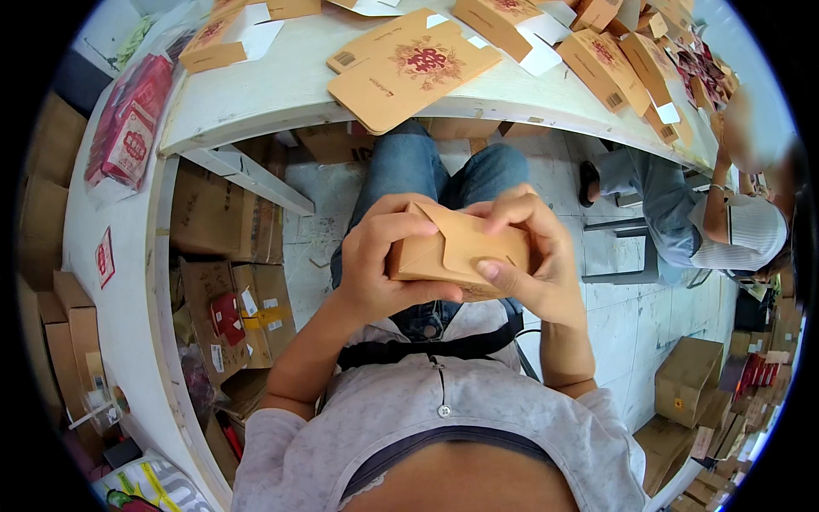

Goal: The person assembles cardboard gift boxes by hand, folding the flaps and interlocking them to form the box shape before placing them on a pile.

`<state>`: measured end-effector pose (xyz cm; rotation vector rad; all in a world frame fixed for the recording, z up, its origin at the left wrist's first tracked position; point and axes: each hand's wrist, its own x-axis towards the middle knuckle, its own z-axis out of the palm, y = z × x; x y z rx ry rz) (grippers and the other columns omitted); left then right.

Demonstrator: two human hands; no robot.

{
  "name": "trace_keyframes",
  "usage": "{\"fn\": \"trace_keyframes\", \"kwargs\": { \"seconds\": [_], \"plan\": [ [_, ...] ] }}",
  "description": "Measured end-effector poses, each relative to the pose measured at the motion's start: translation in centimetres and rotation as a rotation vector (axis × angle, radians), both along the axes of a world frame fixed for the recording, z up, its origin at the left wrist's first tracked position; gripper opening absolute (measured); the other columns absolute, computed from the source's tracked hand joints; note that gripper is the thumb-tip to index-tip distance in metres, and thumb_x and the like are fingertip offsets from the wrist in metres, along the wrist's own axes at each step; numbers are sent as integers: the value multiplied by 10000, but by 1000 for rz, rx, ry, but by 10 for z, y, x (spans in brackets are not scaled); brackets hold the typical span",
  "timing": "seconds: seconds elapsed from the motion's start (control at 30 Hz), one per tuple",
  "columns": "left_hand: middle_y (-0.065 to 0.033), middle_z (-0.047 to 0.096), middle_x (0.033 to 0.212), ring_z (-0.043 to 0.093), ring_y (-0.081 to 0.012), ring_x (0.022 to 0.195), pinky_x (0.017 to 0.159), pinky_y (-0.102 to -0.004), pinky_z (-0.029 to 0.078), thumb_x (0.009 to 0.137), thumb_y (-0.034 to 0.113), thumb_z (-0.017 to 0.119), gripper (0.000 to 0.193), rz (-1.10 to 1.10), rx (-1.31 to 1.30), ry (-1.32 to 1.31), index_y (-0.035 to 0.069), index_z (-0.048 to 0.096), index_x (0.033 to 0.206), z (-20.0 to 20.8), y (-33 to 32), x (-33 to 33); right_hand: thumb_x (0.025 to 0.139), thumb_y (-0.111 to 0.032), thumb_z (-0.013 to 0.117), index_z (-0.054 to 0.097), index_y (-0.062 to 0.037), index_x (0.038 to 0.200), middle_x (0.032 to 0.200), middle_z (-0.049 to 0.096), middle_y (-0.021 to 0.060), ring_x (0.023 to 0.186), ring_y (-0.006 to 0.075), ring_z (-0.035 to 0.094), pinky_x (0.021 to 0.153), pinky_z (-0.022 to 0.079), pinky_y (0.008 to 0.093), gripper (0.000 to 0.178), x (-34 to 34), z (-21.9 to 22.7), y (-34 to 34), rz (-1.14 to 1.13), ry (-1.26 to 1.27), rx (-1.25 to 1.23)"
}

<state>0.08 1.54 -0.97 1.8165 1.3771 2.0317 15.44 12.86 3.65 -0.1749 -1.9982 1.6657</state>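
Note:
Above my lap I hold a small orange-tan carton (465,243) between both hands. My left hand (380,252) wraps its left end, thumb along the near edge and fingers over the top. At the other end, my right hand (537,252) grips the side, with the thumb pressed on the near edge and a finger on the upper face. A flap with a curved edge lies folded over the carton's upper face. Past my knees, flat cartons (409,72) of the same colour with a dark red floral print lie stacked on the white table, overhanging its front edge.
Several opened-up cartons (597,64) with white inner flaps spread along the table's far right. Red packets in clear plastic (132,136) lie on the left table arm. Cardboard boxes (226,316) fill the space under it. Another person (725,213) sits at the right; a large brown box (687,380) stands on the floor.

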Motion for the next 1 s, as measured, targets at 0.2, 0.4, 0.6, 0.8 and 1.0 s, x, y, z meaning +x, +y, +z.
{"fn": "trace_keyframes", "kwargs": {
  "seconds": [0.2,0.4,0.6,0.8,1.0],
  "plan": [
    [-188,579,1005,615,-266,852,696,-314,508,529,326,848,657,-98,-11,30,90,483,1023,5,-3,-2,729,50,645,532,-32,1024,1144,520,110,1033,149,514,861,422,273,326,2,15,-5,135,-92,-207],
    [-189,577,1012,621,-276,840,682,-318,516,520,340,844,652,-172,-32,96,94,503,1019,7,-5,-4,728,64,637,531,-28,1024,1167,521,116,1030,155,527,843,436,276,328,9,14,-12,120,-144,-202],
    [-175,569,1028,621,-275,835,680,-315,516,519,360,837,615,-162,-75,144,95,545,991,6,-9,-4,705,80,633,528,-14,1023,1122,545,132,1023,211,554,836,448,293,348,8,4,-17,45,-117,-92],
    [-171,563,1033,614,-264,837,686,-307,510,531,375,828,589,-151,-95,163,94,562,975,11,-6,-1,714,87,619,517,-3,1048,1115,546,135,1045,213,548,853,448,303,361,8,5,-16,0,-124,45],
    [-160,558,1031,603,-252,805,669,-307,504,562,386,812,553,-193,-54,159,90,568,960,15,-3,7,763,118,534,473,18,1101,1216,471,161,1126,213,492,949,388,330,358,12,17,-6,223,-132,-348]
  ]
}}
